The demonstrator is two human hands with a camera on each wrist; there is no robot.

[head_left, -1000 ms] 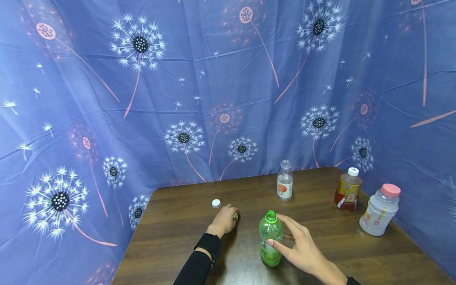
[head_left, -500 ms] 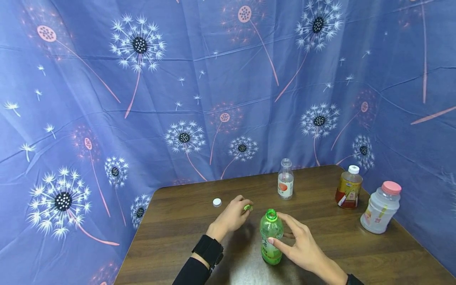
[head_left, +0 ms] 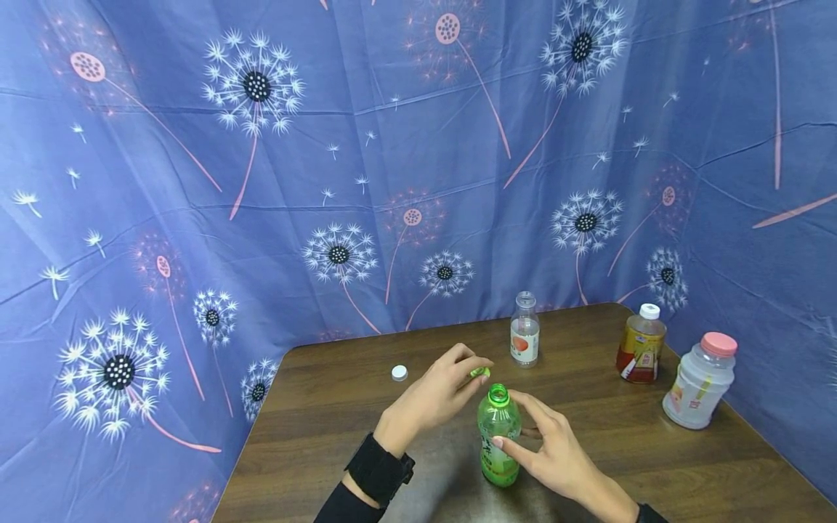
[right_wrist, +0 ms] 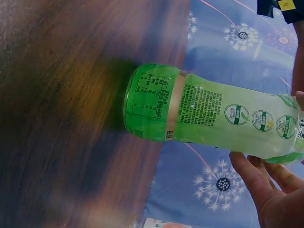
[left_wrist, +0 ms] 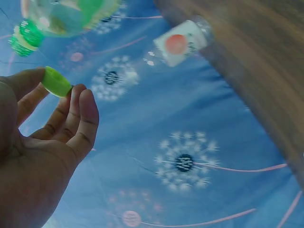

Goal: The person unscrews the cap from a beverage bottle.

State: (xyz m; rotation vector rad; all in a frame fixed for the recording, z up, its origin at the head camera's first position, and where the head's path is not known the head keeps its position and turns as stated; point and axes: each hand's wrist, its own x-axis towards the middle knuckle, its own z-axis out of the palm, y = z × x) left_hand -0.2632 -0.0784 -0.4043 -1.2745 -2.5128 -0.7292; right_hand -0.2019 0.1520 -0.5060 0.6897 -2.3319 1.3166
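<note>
Between thumb and fingertips, my left hand (head_left: pixel 434 392) pinches a small green bottle cap (head_left: pixel 480 372). In the left wrist view the cap (left_wrist: pixel 56 81) shows whole, tilted between the fingers. Just right of and below it stands an uncapped green plastic drink bottle (head_left: pixel 500 434), upright on the table. My right hand (head_left: pixel 561 454) grips this bottle around its upper body, thumb in front and fingers on the right and behind. Printed labels cover the bottle (right_wrist: pixel 199 110) in the right wrist view. The cap and the bottle's mouth are close but apart.
On the wooden table (head_left: pixel 314 428) lies a white cap (head_left: pixel 399 373) at the left. A clear bottle (head_left: pixel 524 338) without a cap stands at the back. At the right are a white-capped bottle of brown drink (head_left: pixel 641 349) and a pink-lidded jar (head_left: pixel 700 381). A blue dandelion-print cloth (head_left: pixel 366 160) hangs behind.
My left hand has lifted and moved right with the green cap, from near the white cap to beside the bottle's mouth. The right hand and bottle have stayed in place.
</note>
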